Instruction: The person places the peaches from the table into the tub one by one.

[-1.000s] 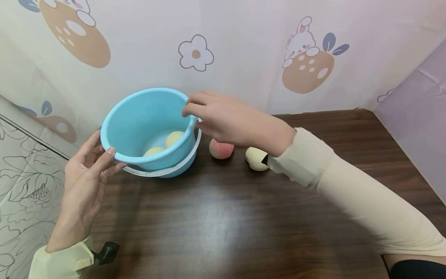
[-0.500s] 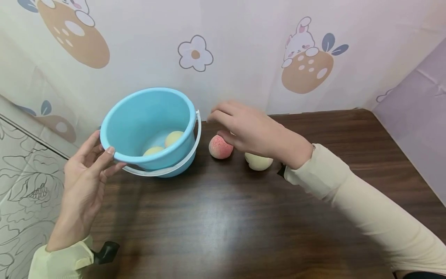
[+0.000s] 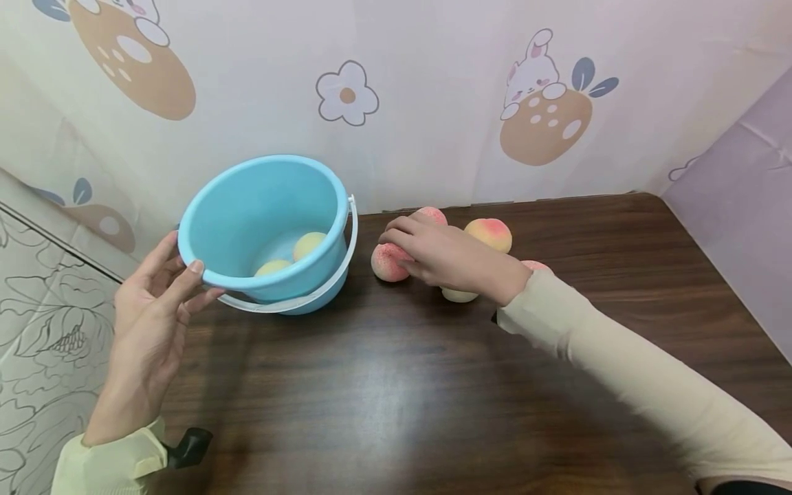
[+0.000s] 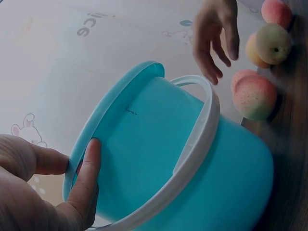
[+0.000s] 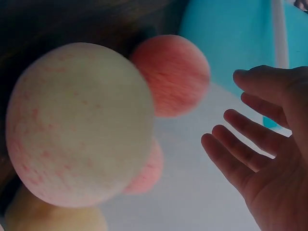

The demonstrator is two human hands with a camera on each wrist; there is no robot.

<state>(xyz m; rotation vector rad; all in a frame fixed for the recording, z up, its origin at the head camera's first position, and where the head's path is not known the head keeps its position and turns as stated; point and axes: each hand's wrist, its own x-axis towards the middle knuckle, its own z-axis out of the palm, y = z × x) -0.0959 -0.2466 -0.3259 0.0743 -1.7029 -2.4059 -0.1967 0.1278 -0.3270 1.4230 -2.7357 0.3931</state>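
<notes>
Reaching step, we judge — pickup not yet made.
Left hand (image 3: 150, 306) pinches the bucket (image 3: 262, 199), two pale fruits (image 3: 308, 245) inside; rightward, a pink peach (image 3: 385, 263) on the table (image 3: 371, 385) beside the right hand (image 3: 447, 253), loosely spread, empty — next calls for closing round it.

Only lettering (image 4: 90, 22) I could kinda read was a crooked "ice" on the printed backdrop (image 4: 53, 82), around 11 o'clock in the left wrist view. The dark mark (image 4: 131, 111) on the blue bucket (image 4: 139, 149) was illegible.
</notes>
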